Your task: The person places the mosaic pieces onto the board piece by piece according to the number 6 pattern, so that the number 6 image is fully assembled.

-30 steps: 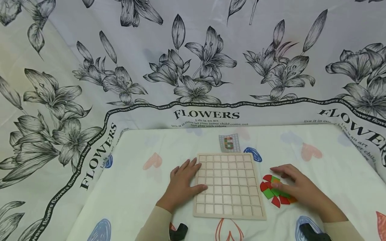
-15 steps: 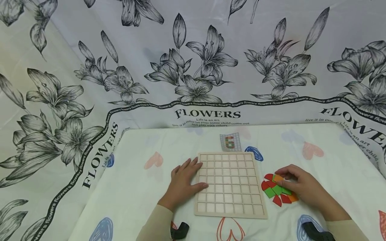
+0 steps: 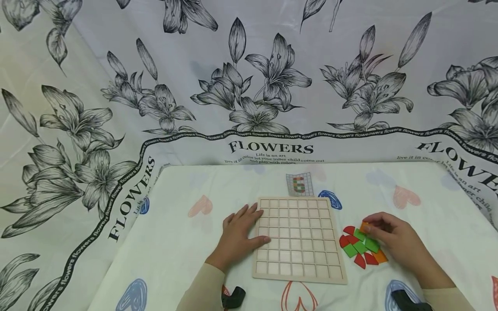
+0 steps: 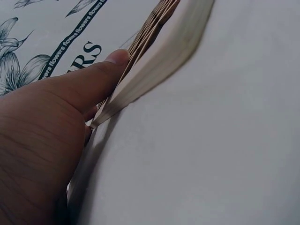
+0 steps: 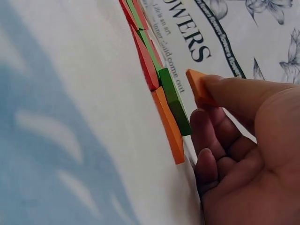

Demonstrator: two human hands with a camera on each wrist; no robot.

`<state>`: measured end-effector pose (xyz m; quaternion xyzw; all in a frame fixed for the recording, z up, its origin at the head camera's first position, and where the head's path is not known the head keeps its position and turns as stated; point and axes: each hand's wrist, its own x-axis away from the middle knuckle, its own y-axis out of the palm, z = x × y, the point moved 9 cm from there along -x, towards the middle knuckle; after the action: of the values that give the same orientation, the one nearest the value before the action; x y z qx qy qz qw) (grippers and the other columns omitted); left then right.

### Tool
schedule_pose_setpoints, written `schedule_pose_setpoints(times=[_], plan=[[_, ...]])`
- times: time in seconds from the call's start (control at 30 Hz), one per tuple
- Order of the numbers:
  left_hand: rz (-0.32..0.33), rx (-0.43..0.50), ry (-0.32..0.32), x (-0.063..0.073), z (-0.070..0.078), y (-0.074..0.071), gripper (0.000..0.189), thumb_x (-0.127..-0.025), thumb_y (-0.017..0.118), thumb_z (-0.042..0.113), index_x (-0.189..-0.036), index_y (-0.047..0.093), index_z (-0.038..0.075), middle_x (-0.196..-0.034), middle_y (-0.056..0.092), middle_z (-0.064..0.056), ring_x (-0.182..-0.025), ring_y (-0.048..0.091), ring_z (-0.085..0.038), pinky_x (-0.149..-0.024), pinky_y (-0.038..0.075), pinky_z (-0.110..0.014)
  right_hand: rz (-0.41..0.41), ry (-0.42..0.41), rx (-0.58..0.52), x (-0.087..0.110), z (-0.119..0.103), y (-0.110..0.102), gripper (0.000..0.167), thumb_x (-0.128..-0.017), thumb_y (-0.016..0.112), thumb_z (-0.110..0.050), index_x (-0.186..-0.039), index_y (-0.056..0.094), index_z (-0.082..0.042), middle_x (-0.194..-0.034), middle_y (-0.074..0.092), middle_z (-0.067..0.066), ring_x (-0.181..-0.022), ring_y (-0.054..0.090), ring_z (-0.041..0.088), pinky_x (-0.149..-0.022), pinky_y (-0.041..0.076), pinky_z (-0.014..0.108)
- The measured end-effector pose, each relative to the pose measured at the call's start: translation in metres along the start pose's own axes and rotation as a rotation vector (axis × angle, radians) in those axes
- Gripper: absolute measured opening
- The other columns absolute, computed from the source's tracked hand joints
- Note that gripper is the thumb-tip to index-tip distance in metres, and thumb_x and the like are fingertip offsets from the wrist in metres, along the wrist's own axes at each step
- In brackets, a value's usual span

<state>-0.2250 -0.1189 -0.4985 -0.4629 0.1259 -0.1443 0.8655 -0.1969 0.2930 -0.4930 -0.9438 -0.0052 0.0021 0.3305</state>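
Note:
A wooden grid board [image 3: 296, 240] with bare square cells lies in the middle of the table. My left hand [image 3: 239, 235] rests at its left edge, the thumb [image 4: 101, 75] lying over the rim and the other fingers spread along the side. To the right of the board is a pile of red, green and orange pieces [image 3: 359, 247], some square, some quarter-round. Above the pile's far side my right hand [image 3: 397, 242] pinches an orange tile [image 5: 198, 87] between thumb and forefinger. In the right wrist view the tile is apart from the green piece [image 5: 174, 101] and the lower orange piece [image 5: 168, 124].
A small pattern card [image 3: 299, 184] showing coloured squares on a grid lies just beyond the board. The white tablecloth [image 3: 163, 242] carries printed hearts. Behind the table hangs a flower-printed cloth [image 3: 268, 86]. A black strap piece [image 3: 233, 298] shows by the left wrist.
My right hand has taken an orange tile from the top of the pile and drawn it slightly up and away, uncovering green pieces. The left hand stays at the board's edge.

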Motion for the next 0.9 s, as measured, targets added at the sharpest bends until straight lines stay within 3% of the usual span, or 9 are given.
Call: schedule_pose_setpoints(times=[0.17,0.33,0.57,0.9], plan=[[0.001,-0.014,0.0,0.0,-0.002,0.002,0.085,-0.093,0.077,0.067,-0.163,0.054,0.023,-0.173,0.037,0.006,-0.162,0.023,-0.023,-0.123,0.014,-0.063,0.043,-0.003,-0.025,0.0,-0.001,-0.005,0.032,-0.107,0.075,-0.026,-0.132,0.076,-0.007,-0.113,0.077,0.005,-0.095,0.064,0.004,-0.08,0.047,0.013],[-0.008,-0.019,-0.016,-0.001,-0.003,0.003,0.085,-0.093,0.077,0.067,-0.164,0.053,0.025,-0.174,0.036,0.008,-0.163,0.022,-0.022,-0.123,0.013,-0.062,0.046,-0.022,-0.072,-0.001,-0.01,-0.005,0.031,-0.107,0.075,-0.023,-0.134,0.075,-0.006,-0.116,0.076,0.007,-0.095,0.067,0.004,-0.082,0.049,0.011],[-0.009,-0.021,-0.028,-0.002,-0.004,0.003,0.085,-0.093,0.079,0.065,-0.164,0.053,0.026,-0.174,0.035,0.009,-0.163,0.022,-0.02,-0.123,0.012,-0.061,0.034,-0.1,-0.162,-0.002,-0.037,-0.003,0.027,-0.107,0.072,-0.01,-0.132,0.072,-0.001,-0.114,0.076,0.011,-0.092,0.071,0.012,-0.08,0.058,0.019],[0.007,0.0,-0.012,0.0,-0.001,0.001,0.084,-0.092,0.08,0.064,-0.162,0.056,0.024,-0.173,0.038,0.007,-0.162,0.025,-0.024,-0.122,0.014,-0.065,-0.026,-0.134,-0.271,-0.004,-0.067,0.01,0.023,-0.106,0.074,-0.014,-0.125,0.072,-0.001,-0.108,0.077,0.008,-0.092,0.075,0.025,-0.079,0.061,0.028]])
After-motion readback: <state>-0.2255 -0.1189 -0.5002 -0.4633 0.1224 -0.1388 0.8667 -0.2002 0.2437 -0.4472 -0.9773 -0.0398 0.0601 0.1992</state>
